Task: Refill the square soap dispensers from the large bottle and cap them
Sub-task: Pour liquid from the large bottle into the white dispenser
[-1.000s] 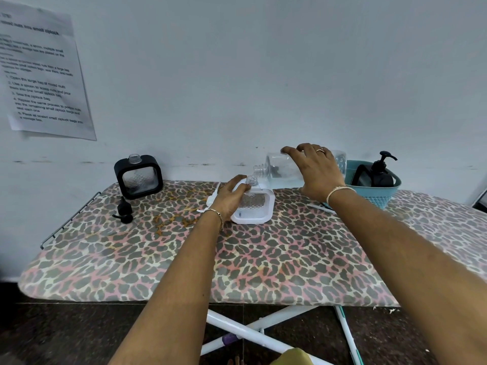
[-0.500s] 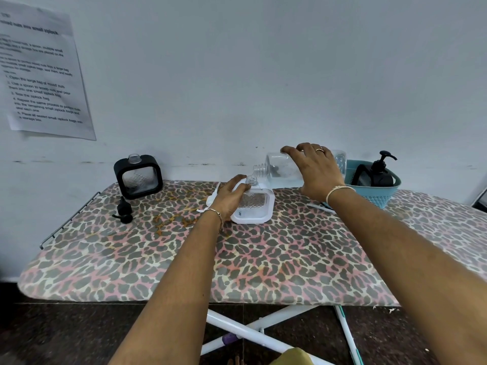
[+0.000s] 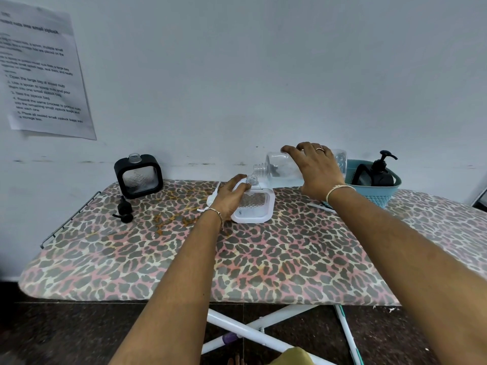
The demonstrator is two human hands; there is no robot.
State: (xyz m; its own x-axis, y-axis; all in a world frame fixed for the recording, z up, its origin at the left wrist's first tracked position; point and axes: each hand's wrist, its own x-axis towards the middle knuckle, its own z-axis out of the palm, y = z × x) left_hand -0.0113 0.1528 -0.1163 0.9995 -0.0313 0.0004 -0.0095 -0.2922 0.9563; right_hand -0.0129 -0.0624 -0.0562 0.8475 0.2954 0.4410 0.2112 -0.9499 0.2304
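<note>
A white square dispenser [image 3: 257, 208] stands uncapped mid-table, and my left hand [image 3: 229, 197] grips its left side. My right hand [image 3: 315, 171] holds the large clear bottle [image 3: 279, 168] tipped sideways, its open neck just above and right of the dispenser's mouth. A black square dispenser [image 3: 139, 175] stands uncapped at the back left, with its black pump cap [image 3: 123, 209] lying in front of it. A white pump cap [image 3: 213, 196] lies partly hidden behind my left hand.
A teal basket [image 3: 379, 192] at the back right holds a black dispenser with its pump [image 3: 379, 171] on. The leopard-print ironing board [image 3: 263, 259] is the work surface, against a white wall. A printed sheet [image 3: 39, 72] is taped up at the left.
</note>
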